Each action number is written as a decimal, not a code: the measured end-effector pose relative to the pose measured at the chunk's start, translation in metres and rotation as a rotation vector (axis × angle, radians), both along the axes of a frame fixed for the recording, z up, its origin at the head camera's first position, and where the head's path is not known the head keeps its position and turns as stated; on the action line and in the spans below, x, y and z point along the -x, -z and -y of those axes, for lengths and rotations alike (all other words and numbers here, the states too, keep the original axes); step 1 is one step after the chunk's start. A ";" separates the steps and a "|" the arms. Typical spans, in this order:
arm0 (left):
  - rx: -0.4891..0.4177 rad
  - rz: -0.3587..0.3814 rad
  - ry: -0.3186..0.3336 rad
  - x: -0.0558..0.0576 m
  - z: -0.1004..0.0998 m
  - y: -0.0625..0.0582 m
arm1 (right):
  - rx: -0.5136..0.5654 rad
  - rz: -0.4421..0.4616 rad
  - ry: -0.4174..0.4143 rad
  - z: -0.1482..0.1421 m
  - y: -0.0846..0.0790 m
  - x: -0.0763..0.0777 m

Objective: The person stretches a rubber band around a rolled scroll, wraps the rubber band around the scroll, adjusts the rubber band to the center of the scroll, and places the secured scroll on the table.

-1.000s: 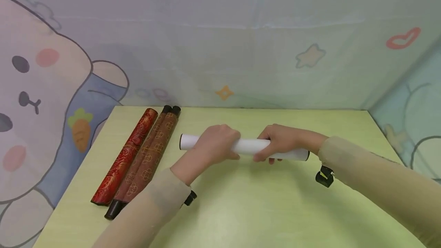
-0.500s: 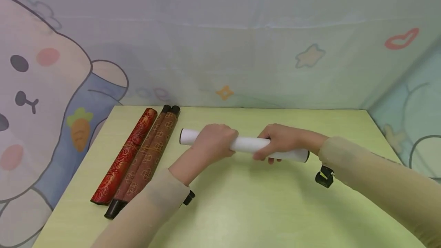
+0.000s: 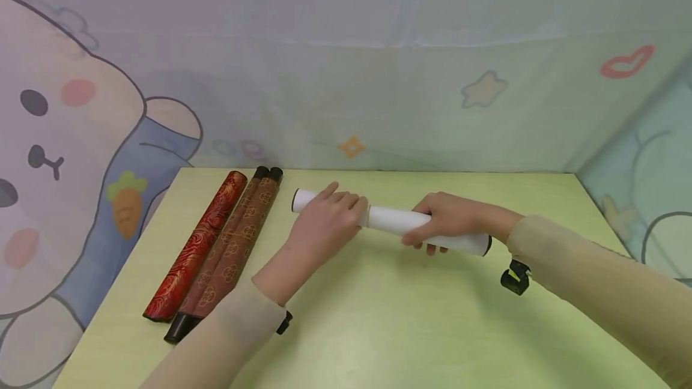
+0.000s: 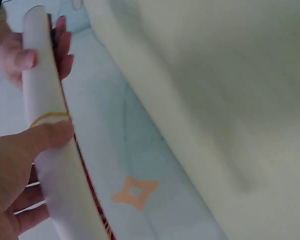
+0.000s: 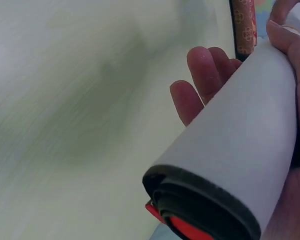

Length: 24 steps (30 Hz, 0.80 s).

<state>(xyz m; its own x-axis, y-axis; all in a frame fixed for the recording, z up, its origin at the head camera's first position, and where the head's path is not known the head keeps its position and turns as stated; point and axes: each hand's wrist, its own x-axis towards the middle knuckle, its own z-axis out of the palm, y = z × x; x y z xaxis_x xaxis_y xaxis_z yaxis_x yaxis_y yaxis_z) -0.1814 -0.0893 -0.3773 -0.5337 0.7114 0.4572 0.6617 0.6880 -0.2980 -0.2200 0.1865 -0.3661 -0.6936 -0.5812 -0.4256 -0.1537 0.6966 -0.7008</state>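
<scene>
A rolled-up white sheet (image 3: 393, 220) is held slightly slanted above the table, its left end higher. My left hand (image 3: 327, 221) grips its left half. In the left wrist view, my thumb presses beside a thin yellowish rubber band (image 4: 54, 115) round the roll's middle, with fingers behind. A strip of red and gold pattern shows along the sheet's edge there. My right hand (image 3: 454, 220) holds the right half, thumb on the near side and fingers curled underneath. The right wrist view shows the roll's end (image 5: 205, 192), with dark layers and red inside.
On the left of the pale table (image 3: 378, 329) lie a red and gold patterned roll (image 3: 197, 245) and a pair of brown flowered rolls (image 3: 232, 245) with black ends, side by side. A printed cloth (image 3: 378, 89) hangs behind the table.
The roll's left end has risen and shifted right. My left hand has changed its hold, its fingers lying further over the roll, and the rubber band now shows beside them. My right hand barely moved.
</scene>
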 end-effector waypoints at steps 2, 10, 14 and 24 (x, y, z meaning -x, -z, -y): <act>-0.019 -0.111 0.025 0.002 -0.002 0.007 | 0.022 0.011 0.005 0.000 0.001 0.000; -0.030 -0.247 0.101 0.007 -0.014 0.018 | 0.072 0.040 0.008 0.004 0.002 -0.001; -0.040 -0.277 0.114 0.008 -0.008 0.019 | 0.060 0.061 0.021 0.000 0.000 -0.002; -0.006 -0.521 0.134 0.015 -0.006 0.028 | 0.116 0.119 0.027 0.000 -0.004 -0.005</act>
<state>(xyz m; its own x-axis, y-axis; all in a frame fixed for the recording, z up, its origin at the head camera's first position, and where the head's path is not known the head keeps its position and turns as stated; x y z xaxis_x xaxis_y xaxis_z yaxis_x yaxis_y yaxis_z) -0.1968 -0.0834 -0.4052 -0.1395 0.7541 0.6417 0.5095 0.6104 -0.6065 -0.2149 0.1866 -0.3626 -0.6585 -0.6129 -0.4367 -0.0469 0.6125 -0.7891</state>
